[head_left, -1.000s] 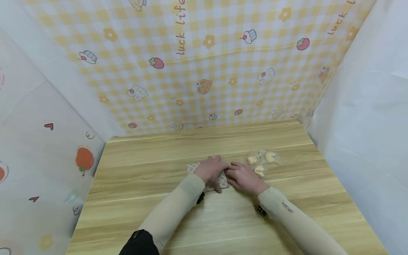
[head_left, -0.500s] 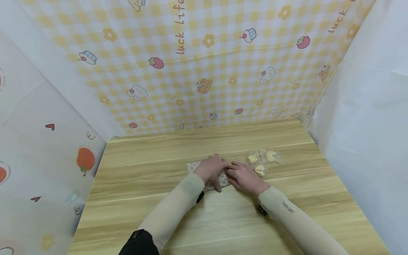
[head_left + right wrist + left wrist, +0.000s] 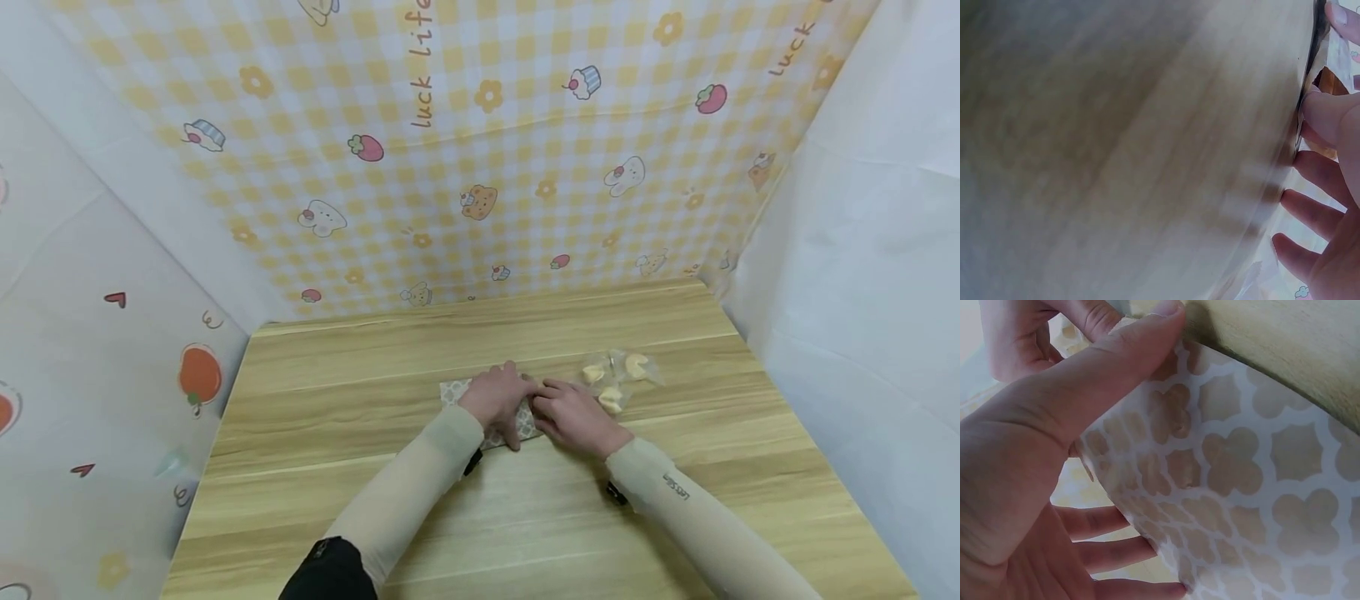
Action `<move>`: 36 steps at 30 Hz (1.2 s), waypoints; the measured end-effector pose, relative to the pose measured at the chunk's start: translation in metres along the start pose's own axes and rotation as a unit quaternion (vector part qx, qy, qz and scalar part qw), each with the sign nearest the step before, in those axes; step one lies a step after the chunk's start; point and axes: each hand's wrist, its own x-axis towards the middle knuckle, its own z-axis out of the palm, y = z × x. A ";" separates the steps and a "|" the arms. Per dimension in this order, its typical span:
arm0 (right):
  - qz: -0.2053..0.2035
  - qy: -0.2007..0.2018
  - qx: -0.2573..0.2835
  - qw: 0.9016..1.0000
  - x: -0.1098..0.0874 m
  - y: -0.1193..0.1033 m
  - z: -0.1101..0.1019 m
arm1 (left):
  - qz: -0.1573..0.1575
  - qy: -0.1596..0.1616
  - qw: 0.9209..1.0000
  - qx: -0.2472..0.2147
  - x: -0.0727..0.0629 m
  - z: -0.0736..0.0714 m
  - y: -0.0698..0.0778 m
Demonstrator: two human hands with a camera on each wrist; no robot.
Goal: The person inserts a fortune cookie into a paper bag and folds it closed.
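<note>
A flat paper bag with a white-and-tan lattice print lies on the table. My left hand spans it from above; in the left wrist view its thumb crosses the bag near one end and its fingers rest at another edge. At the bag's right end, my right hand pinches the edge. The right wrist view shows a brown gap in the paper between the fingertips, with the other fingers spread along the tabletop. Both hands hide much of that end.
Just right of my right hand lie three clear-wrapped fortune cookies. The wood-grain table meets a yellow checked backdrop behind, with white sheets at both sides.
Both hands stay at the same place on the paper bag, with only slight finger movement. The bag and wrapped cookies have not moved.
</note>
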 end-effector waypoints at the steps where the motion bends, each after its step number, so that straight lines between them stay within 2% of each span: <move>1: 0.000 0.001 0.000 1.000 0.000 0.000 0.000 | -0.002 -0.002 1.000 0.004 -0.001 0.000 0.000; 7: 0.001 -0.006 -0.002 1.000 0.001 -0.001 -0.002 | 0.000 -0.003 1.000 -0.008 -0.003 0.000 -0.002; 17: -0.010 0.001 0.000 1.000 0.003 0.001 -0.005 | 0.032 0.020 0.999 -0.013 -0.007 -0.001 -0.008; 23: -0.012 0.004 -0.007 1.000 0.005 0.004 -0.006 | 0.042 0.040 0.998 -0.037 -0.008 0.002 -0.012; 32: 0.005 -0.024 -0.013 1.000 0.005 0.000 -0.011 | 0.049 0.069 0.995 -0.058 -0.009 0.014 -0.023; 36: 0.009 -0.032 -0.025 0.999 0.004 -0.004 -0.013 | 0.041 0.077 0.994 -0.070 -0.009 0.018 -0.026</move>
